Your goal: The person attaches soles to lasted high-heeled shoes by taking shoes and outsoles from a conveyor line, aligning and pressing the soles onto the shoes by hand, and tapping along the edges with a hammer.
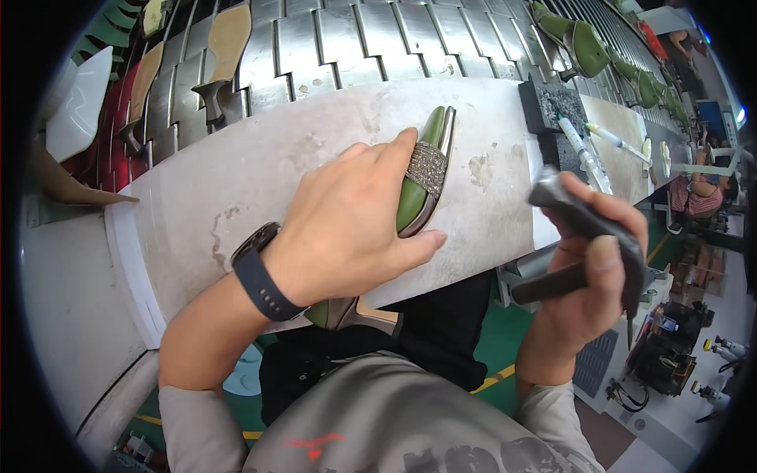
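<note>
A green heeled shoe (410,207) with a glittering band (426,169) lies along the worktop, toe pointing away from me. My left hand (355,213) lies over it, thumb and fingers closed around its sides. That hand hides the shoe's middle. Below my wrist, a tan-and-brown heel (374,317) sticks out over the near edge; whether it belongs to the same shoe, I cannot tell. To the right, my right hand (587,276) grips a dark metal hammer (587,217), raised and apart from the shoe. The hammer's brownish short handle crosses my palm.
Beyond the stained white worktop (260,158) runs a metal slat conveyor (339,43), bearing upturned shoes (229,39) at left and green shoes (579,43) at right. A dark speckled block (552,106) and syringes (583,154) sit right. Another person (702,193) sits farther right.
</note>
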{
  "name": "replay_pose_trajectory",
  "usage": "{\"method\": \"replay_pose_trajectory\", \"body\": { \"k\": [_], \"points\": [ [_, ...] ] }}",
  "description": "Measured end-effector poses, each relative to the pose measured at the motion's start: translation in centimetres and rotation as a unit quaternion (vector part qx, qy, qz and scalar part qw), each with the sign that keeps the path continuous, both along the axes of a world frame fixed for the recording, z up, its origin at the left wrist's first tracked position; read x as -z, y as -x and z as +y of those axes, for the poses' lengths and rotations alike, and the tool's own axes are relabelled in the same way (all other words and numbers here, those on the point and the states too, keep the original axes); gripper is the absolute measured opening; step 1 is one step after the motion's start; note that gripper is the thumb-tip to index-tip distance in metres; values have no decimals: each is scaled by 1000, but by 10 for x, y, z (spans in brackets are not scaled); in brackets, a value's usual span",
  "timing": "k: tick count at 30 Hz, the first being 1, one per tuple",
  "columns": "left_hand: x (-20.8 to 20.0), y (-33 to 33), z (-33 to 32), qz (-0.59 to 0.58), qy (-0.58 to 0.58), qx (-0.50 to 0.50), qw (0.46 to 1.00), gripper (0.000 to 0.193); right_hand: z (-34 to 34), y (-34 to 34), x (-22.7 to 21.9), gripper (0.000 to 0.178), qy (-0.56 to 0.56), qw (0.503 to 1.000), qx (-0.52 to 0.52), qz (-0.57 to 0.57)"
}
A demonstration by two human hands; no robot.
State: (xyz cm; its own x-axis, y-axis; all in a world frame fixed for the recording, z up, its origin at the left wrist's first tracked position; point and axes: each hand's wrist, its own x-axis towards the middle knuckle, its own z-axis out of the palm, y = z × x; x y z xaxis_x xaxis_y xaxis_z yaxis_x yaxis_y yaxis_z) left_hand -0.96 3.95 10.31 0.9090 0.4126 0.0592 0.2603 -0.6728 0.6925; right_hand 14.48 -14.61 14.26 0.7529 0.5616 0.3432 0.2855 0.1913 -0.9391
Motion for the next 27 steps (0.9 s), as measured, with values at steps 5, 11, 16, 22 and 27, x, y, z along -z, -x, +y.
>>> {"method": "replay_pose_trajectory", "body": {
  "k": [5, 11, 16, 22, 27],
  "points": [
    [-5, -6, 0, 24, 9, 7, 1000, 90, 23, -1, 18, 25, 86, 980, -176, 45],
    [-1, 2, 0, -5, 6, 5, 1000, 86, 28, -20, 0, 30, 140, 975, -172, -12],
    [-6, 2, -2, -2, 7, 10, 1000, 85, 1, 0, -5, 52, -111, 993, -3, 29],
    [1, 1, 5, -19, 10, 7, 1000, 84, 32, -12, 16, 30, 126, 970, -203, -37],
    [-1, 8, 6, 13, 24, 0, 1000, 83, 38, -13, -12, 32, 147, 982, -97, -63]
  ]
}}
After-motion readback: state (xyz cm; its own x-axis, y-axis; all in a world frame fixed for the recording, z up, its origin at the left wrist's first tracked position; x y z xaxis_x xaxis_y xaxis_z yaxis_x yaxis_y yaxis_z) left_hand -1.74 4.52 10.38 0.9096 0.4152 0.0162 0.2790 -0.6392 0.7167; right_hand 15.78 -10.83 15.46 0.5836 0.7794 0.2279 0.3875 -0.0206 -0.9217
